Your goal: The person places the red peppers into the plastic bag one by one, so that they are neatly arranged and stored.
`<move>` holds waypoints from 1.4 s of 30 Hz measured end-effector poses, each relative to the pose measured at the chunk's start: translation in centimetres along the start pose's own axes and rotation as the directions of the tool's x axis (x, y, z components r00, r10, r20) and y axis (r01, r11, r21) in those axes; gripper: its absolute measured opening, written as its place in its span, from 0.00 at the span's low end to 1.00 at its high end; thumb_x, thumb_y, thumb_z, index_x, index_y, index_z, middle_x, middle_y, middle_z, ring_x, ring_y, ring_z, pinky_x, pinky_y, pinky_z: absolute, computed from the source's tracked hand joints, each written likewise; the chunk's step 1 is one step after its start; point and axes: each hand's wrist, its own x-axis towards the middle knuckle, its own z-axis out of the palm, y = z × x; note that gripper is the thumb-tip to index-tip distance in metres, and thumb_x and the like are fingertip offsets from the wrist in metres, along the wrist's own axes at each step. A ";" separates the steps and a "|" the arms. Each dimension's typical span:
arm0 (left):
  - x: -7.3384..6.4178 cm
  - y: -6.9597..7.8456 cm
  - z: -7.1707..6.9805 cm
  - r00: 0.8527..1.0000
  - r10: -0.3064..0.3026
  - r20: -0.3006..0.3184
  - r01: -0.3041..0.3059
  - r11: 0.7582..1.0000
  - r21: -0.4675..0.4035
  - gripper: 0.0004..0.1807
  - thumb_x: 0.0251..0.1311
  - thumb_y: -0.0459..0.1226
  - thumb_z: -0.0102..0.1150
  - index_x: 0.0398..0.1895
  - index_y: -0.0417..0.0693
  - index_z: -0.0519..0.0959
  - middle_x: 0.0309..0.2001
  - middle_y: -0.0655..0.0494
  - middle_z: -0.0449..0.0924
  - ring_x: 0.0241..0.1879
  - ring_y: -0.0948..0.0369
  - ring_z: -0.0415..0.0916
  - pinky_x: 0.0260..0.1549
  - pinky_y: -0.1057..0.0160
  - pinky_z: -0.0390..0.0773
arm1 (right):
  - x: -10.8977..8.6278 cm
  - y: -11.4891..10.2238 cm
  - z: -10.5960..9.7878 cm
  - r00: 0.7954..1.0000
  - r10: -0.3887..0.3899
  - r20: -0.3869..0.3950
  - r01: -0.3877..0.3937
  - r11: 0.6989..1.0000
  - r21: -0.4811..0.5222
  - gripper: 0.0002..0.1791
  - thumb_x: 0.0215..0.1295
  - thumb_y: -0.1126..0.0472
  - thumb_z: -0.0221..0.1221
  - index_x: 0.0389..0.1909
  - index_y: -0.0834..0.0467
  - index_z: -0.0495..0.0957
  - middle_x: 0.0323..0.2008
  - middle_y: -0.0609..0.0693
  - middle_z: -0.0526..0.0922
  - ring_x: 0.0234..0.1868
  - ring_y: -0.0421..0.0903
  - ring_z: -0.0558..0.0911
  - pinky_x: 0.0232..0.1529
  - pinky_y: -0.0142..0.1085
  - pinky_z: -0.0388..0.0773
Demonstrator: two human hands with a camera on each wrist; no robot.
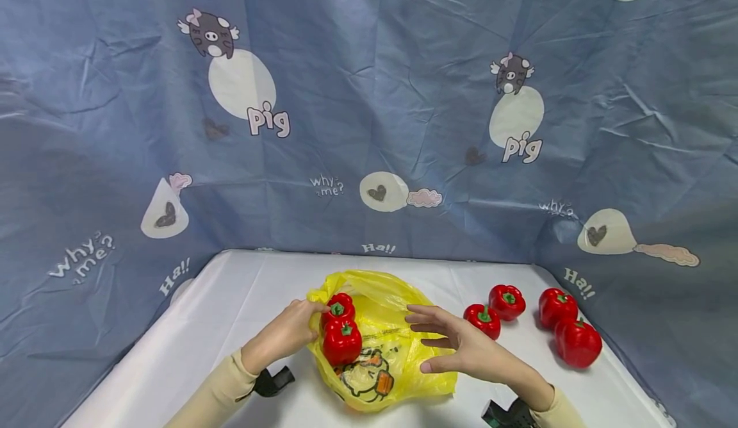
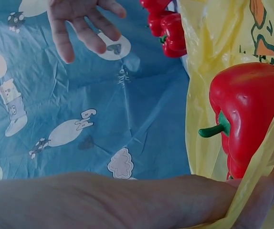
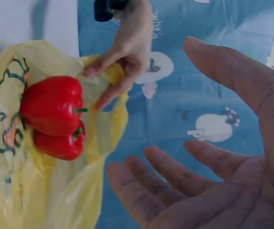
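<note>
A yellow plastic bag (image 1: 398, 364) with a cartoon print lies on the white table, its mouth spread. Two red bell peppers with green stems rest in it: a nearer bell pepper (image 1: 341, 345) and another bell pepper (image 1: 340, 306) just behind. My left hand (image 1: 291, 330) pinches the bag's left rim between thumb and fingers, as the right wrist view also shows. Over the bag's right side is my right hand (image 1: 461, 348), fingers spread and holding nothing. In the left wrist view a bell pepper (image 2: 247, 114) sits close above the left thumb, inside the yellow plastic.
Right of the bag, several more red bell peppers stand on the white table (image 1: 259, 280): a pair with one pepper (image 1: 507, 302) behind, and another pair with a pepper (image 1: 578, 343) near the right edge. A blue cloth (image 1: 346, 95) with pig prints hangs round the table.
</note>
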 end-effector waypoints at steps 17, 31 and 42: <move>0.0 0.0 0.3 1.000 -0.002 0.006 0.002 1.000 -0.008 0.25 0.42 0.21 0.60 0.49 0.36 0.81 0.52 0.42 0.81 0.52 0.45 0.73 0.38 0.55 0.67 | -4.2 -0.7 -4.8 0.980 0.005 -0.198 -0.020 0.997 -0.077 0.43 0.57 0.62 0.66 0.72 0.46 0.58 0.70 0.57 0.64 0.66 0.43 0.70 0.52 0.38 0.79; 0.2 0.0 0.3 1.000 0.020 -0.004 -0.020 1.000 0.009 0.25 0.40 0.20 0.60 0.48 0.36 0.82 0.50 0.43 0.82 0.49 0.46 0.74 0.38 0.56 0.67 | -6.2 2.3 -9.5 0.944 0.110 -0.311 -0.133 0.990 -0.055 0.44 0.61 0.62 0.62 0.74 0.43 0.51 0.73 0.59 0.58 0.60 0.26 0.70 0.53 0.38 0.78; 0.2 0.0 0.4 1.000 0.016 0.007 -0.016 1.000 0.002 0.25 0.41 0.19 0.58 0.49 0.36 0.82 0.52 0.42 0.81 0.52 0.44 0.73 0.38 0.55 0.65 | -6.7 4.9 -11.3 0.929 0.078 -0.363 -0.103 0.993 -0.052 0.50 0.64 0.64 0.59 0.77 0.42 0.37 0.73 0.65 0.52 0.71 0.61 0.58 0.55 0.50 0.76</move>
